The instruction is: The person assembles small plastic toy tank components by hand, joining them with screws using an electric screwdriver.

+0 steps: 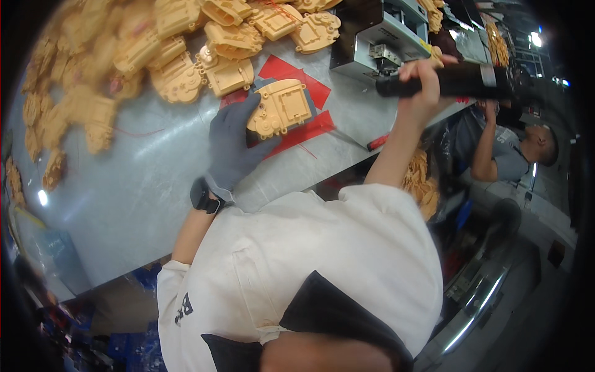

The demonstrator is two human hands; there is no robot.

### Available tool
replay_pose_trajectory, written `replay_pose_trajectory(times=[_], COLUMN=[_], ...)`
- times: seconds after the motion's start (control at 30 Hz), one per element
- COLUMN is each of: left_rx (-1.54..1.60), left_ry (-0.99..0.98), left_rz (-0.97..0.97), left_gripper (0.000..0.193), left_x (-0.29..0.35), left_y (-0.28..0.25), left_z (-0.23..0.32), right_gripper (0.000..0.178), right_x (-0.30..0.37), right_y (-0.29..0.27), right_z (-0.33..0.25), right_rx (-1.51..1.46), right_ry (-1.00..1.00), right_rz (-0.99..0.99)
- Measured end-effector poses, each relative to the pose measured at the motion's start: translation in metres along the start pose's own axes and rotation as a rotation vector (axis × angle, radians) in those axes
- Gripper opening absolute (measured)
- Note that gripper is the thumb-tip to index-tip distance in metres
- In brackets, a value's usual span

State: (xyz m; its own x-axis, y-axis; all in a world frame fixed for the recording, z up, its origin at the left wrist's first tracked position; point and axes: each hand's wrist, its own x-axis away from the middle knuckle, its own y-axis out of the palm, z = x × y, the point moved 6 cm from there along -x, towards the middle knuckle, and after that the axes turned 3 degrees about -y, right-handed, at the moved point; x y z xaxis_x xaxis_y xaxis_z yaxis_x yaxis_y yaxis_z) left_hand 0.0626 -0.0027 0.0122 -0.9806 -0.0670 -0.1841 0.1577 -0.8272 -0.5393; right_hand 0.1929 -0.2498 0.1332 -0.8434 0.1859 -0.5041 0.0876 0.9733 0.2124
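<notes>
The tan plastic housing [280,108] lies flat on the counter [142,186], on a grey pad over red sheets [297,74]. The left hand [234,146], in a grey glove, presses on its near edge with fingers spread, pinning it rather than gripping it. It looks like a stiff moulded shell, light and hard, with raised ribs and screw bosses on top; the smooth face could slide, so the outer rim would be the sound place to hold it, not the thin inner walls. The right hand [424,84], bare, is wrapped tight round a black driver [452,82], held up and off to the right, well apart from the housing. Its tip I can't make out, it may be hidden behind the wrist. A heap of like tan housings [155,56] crowds the far-left counter. A grey machine [378,43] stands at the far right. A small red-handled tool [377,142] lies near the counter's edge. Beyond, another person [508,149] in grey sits.
</notes>
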Motion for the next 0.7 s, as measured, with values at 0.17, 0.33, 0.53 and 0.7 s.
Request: replay_pose_trajectory(times=[0.17, 0.33, 0.53, 0.7], left_rx=[0.037, 0.025, 0.107, 0.084], left_ry=[0.047, 0.073, 0.076, 0.114], left_rz=[0.013, 0.082, 0.029, 0.066], left_gripper=[0.074, 0.071, 0.076, 0.075], left_x=[0.000, 0.000, 0.002, 0.003], left_y=[-0.005, -0.007, -0.004, -0.005], left_z=[0.005, 0.000, -0.007, -0.005], right_gripper=[0.054, 0.052, 0.051, 0.050], right_x=[0.083, 0.111, 0.119, 0.124], right_y=[0.076, 0.109, 0.121, 0.119], right_z=[-0.051, -0.043, -0.034, -0.016], right_rx=[-0.230, -0.147, -0.079, -0.031], right_ry=[-0.036, -0.051, -0.029, 0.006], right_rz=[-0.325, -0.506, -0.479, -0.540])
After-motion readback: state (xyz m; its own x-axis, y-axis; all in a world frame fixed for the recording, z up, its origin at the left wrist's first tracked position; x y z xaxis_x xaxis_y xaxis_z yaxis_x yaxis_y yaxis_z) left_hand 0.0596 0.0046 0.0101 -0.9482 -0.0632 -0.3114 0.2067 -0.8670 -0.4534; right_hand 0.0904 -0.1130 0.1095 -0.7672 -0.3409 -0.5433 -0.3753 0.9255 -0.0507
